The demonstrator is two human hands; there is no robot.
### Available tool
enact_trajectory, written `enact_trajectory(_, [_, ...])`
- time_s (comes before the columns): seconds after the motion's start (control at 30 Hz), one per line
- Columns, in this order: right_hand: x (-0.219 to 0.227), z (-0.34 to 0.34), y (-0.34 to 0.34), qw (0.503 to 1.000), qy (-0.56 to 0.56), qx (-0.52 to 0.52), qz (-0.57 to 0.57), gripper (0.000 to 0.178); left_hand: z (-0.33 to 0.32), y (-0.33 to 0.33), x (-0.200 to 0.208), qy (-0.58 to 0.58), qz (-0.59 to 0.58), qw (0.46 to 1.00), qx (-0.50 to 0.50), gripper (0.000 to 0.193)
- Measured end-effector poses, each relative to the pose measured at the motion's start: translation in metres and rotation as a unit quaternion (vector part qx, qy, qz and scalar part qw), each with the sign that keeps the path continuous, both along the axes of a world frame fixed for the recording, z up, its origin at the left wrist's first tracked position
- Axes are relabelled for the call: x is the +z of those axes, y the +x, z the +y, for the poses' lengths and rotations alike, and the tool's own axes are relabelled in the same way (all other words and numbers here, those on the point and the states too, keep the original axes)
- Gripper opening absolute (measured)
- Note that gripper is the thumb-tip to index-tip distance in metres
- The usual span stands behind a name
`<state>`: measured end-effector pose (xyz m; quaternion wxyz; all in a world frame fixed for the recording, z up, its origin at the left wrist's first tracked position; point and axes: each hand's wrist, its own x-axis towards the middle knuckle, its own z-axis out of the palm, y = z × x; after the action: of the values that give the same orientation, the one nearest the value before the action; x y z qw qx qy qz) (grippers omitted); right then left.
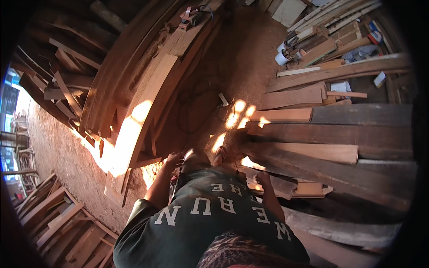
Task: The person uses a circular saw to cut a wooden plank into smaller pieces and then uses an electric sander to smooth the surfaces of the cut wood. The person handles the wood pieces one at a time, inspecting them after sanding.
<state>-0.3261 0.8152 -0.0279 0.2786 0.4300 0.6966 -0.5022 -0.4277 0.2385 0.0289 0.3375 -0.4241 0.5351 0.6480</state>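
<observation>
My left hand [173, 160] hangs beside my left thigh, close to a short piece of wood under the workbench. Its fingers look loosely apart, with nothing seen in them. My right hand [263, 179] is low at my right side, near the stacked boards; it is small and shadowed, so its finger pose is unclear. Ahead to the left, a long pale plank [147, 100] lies along the workbench, its near part in bright sun. At the far end of the bench sits an orange-red power tool [187, 18] with a dark cord.
Thick dark boards [339, 134] are piled on my right. White buckets [281, 58] stand farther off. Scrap wood [76, 53] leans at the far left, with more pieces [58, 223] at the near left. A cable [190, 127] lies on the dirt floor [58, 129].
</observation>
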Motion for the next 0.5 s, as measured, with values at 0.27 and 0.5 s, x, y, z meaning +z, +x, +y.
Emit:
enact_trajectory(0.27, [0.023,-0.015,-0.369,0.911,0.113,0.316,0.24,0.02,0.009,-0.1,-0.022,0.094,0.185,0.978,-0.014,0.041])
enact_trajectory(0.5, [0.09,-0.24,-0.594,0.846,-0.002,0.483,0.227,0.034,-0.005,-0.261,-0.05,0.301,0.203,0.807,0.466,0.062])
